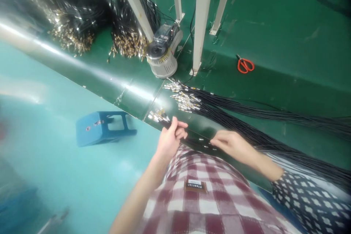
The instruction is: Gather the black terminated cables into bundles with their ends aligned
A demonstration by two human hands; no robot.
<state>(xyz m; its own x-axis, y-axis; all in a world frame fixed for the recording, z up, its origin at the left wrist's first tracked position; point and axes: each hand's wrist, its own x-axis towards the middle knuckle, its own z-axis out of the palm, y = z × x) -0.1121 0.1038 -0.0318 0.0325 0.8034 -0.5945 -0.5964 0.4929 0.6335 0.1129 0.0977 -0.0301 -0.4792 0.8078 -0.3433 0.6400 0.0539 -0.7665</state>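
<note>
My left hand (170, 139) is closed around a small bunch of black cables, whose silver and yellowish end connectors (159, 115) stick out past the thumb side. My right hand (236, 147) has its thumb and fingers pinched together at the table's front edge; what lies between the fingertips is too small to make out. Between the two hands, a few loose cable ends (201, 139) with silver tips lie near the edge. Just beyond them, a thick bundle of black cables (227, 117) runs off to the right, its metal ends (186, 101) grouped on the green tabletop.
Behind the cable ends stands a round grey tape dispenser (163, 63) beside white metal posts (201, 22). Orange-handled scissors (246, 66) lie on the green table (287, 51). Two heaps of coiled cables (128, 25) occupy the back left. A blue stool (90, 129) is on the floor.
</note>
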